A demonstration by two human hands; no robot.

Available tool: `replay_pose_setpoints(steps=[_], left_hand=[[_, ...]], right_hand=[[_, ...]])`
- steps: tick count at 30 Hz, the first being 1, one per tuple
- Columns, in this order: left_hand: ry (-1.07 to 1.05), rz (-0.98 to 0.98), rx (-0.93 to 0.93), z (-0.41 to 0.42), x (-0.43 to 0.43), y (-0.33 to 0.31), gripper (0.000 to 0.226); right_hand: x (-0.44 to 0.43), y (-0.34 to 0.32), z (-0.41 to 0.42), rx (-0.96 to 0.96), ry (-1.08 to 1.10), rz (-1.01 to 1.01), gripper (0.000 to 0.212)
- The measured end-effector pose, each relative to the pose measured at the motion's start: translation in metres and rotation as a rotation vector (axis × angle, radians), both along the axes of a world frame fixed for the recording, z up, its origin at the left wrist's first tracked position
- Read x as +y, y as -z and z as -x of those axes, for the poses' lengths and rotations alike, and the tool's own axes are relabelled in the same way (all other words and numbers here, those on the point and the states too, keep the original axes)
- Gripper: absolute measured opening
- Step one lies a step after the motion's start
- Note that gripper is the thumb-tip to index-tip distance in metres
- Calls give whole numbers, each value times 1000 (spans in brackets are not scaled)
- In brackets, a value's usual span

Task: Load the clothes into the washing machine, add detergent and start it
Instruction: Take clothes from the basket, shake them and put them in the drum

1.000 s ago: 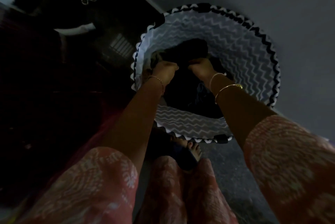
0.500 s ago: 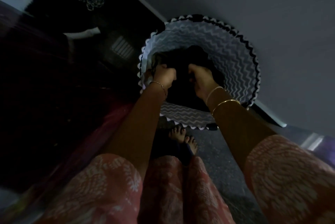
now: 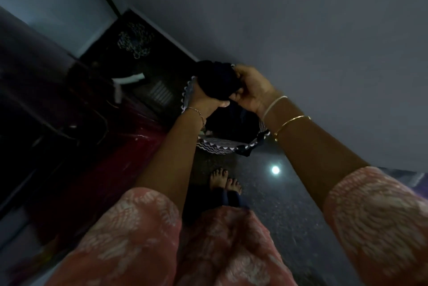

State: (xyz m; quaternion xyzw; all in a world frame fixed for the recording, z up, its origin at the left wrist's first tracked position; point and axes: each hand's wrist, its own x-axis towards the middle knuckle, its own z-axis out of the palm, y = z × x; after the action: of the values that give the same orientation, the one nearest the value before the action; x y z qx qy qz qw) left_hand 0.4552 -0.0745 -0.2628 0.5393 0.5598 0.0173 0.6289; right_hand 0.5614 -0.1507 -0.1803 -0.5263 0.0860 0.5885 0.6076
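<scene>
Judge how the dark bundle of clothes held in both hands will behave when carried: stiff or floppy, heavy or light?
Probably floppy: the dark bundle of clothes bunches into a rounded lump between the left hand and right hand. Likely light for its size, as the hands alone hold it above the basket.

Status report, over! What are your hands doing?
The left hand and right hand both grip the dark clothes. Bundle held above the basket. Dim light, nothing seen blocking.

Dim home corner: zigzag laundry basket [image 3: 217, 146], bare feet [image 3: 218, 179].
</scene>
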Motion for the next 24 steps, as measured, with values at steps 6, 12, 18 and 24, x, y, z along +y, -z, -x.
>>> replay_pose_setpoints(steps=[6, 12, 18, 24], left_hand=[[113, -99, -44, 0, -23, -102, 80], [-129, -121, -276, 1, -29, -177, 54], [-183, -279, -500, 7, -23, -275, 28], [-230, -419, -651, 16, -16, -360, 46]], right_hand=[[-22, -72, 2, -129, -167, -32, 29], [-23, -168, -1, -303, -302, -270, 18], [-33, -210, -12, -570, -357, -305, 45], [-35, -217, 13, -878, -464, -215, 99]])
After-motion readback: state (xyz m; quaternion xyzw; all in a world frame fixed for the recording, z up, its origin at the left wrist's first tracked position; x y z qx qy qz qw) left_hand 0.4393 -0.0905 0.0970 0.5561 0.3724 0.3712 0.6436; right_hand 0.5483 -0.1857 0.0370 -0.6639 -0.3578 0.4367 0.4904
